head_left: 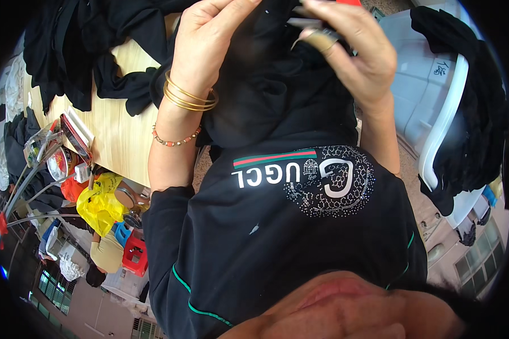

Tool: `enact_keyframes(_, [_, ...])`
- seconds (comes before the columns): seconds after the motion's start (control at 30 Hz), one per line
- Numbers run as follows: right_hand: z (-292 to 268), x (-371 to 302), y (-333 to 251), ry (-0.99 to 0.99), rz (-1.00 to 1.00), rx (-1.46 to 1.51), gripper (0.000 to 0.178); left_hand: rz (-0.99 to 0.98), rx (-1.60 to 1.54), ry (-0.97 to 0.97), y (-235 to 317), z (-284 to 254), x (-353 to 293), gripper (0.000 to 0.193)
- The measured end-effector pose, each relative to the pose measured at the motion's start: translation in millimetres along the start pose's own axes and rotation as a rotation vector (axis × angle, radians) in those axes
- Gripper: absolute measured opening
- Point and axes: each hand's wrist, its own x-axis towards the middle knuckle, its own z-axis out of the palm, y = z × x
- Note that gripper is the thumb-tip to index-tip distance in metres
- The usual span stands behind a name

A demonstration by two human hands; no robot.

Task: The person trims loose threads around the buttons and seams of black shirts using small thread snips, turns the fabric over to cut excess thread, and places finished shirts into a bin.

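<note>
My left hand [212,34] is at the top, its thumb and fingers pinched together. The fingertips run out of the picture, so what they pinch is hidden. My right hand [359,53] is blurred and closed around small metal thread snips [306,24], whose short grey blades point left. Between and below both hands, black cloth [283,85] hangs over my lap in soft folds. A band of tan material [322,40] wraps my right thumb.
More black garments [62,51] lie heaped on the pale wooden table [121,133] at left. To the right stands a large white plastic tub [461,96], with black cloth [481,124] over its rim. A yellow plastic bag [102,203] and red stool [134,254] are lower left.
</note>
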Motion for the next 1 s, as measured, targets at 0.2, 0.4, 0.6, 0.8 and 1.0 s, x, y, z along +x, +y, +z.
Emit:
enact_keyframes(0.2, [-5,6,-3,-0.019,0.034,-0.137,0.042,-0.005,-0.071,-0.018,-2,-1,-3,0.020])
enact_keyframes(0.4, [1,12,-7,-0.063,0.041,-0.138,0.041,-0.041,-0.048,-0.121,-2,-11,-2,0.022])
enact_keyframes(0.6, [7,8,0,-0.091,0.086,-0.142,0.041,-0.088,0.214,-0.189,31,-30,-16,0.034])
enact_keyframes(0.8, [15,16,-4,-0.139,0.036,-0.132,0.042,-0.023,0.085,-0.166,12,-55,-21,0.033])
enact_keyframes(1.0, [28,22,-9,-0.236,0.004,-0.002,0.043,-0.043,-0.077,-0.118,23,-38,-27,0.033])
